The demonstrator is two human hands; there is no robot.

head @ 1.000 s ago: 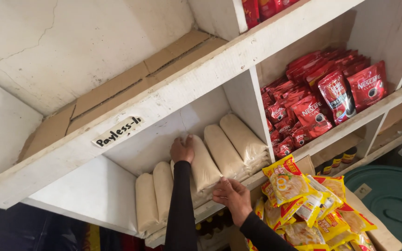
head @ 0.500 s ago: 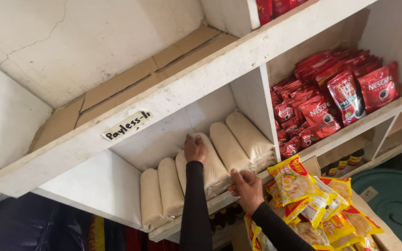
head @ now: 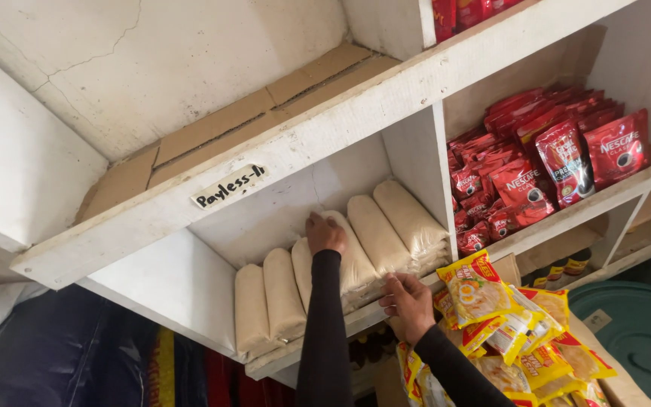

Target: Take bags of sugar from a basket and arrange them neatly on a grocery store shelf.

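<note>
Your left hand (head: 325,234) lies palm down, fingers spread loosely, on top of one of the pale beige packs (head: 352,252) in the middle of the white shelf compartment (head: 190,279). It presses on the pack rather than clamping it, and nothing is closed inside it. Your right hand (head: 408,301) sits lower, at the front edge of the shelf board (head: 295,356), its fingers curled against the front end of the packs there. You cannot tell from this view whether those fingers actually pinch a pack or only touch it.

The pale packs stand in a row across the compartment, leaning back. Two lie near its left side, and the taller ones run to the upright divider (head: 423,166) on the right. The one under your left hand is between those groups.

A handwritten paper label (head: 229,186) is stuck on the front edge of the board above the compartment, and flat cardboard (head: 265,113) lies on top of that board. Beyond the divider, red sachets (head: 551,158) fill the next compartment. Just beside your right wrist, yellow noodle packets (head: 506,316) are heaped below the shelf's front edge. A green lid (head: 634,332) shows at the lower right.
</note>
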